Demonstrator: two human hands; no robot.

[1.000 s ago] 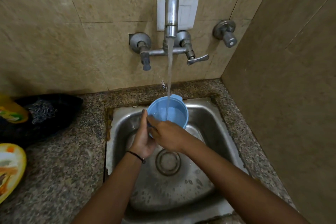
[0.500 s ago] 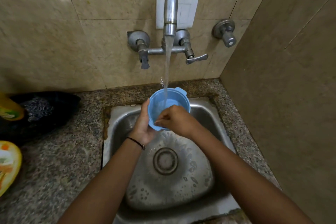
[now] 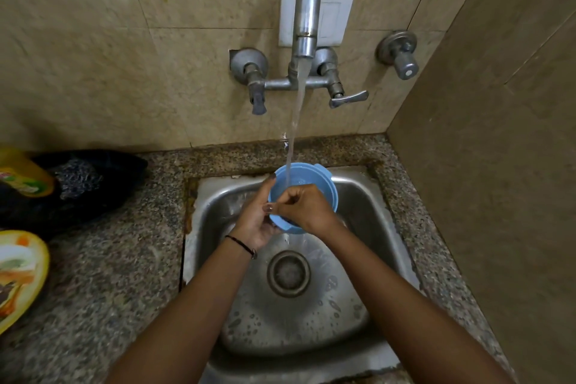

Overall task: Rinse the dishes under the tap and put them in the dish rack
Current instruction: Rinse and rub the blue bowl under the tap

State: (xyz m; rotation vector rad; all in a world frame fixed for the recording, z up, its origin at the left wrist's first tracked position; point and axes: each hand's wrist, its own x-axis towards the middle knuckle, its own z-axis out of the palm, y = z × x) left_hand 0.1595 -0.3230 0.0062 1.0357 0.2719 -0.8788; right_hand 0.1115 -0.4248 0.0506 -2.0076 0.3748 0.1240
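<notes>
My left hand (image 3: 254,221) cups the blue bowl (image 3: 314,187) from its left while my right hand (image 3: 307,207) pinches the near rim, mouth tilted toward me under the tap (image 3: 307,3).

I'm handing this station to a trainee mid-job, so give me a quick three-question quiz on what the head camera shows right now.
1. True or false: the tap is running.
2. Multiple choice: where does the water land? A) straight on the drain B) inside the blue bowl C) on the granite counter
3. Short answer: which hand grips the bowl from the outside, and where is the other one?

Key
1. True; a stream falls from the spout.
2. B; the bowl is held over the steel sink.
3. The left hand wraps the bowl's outer wall; the right hand is on the near rim, with its fingers reaching inside.
</notes>
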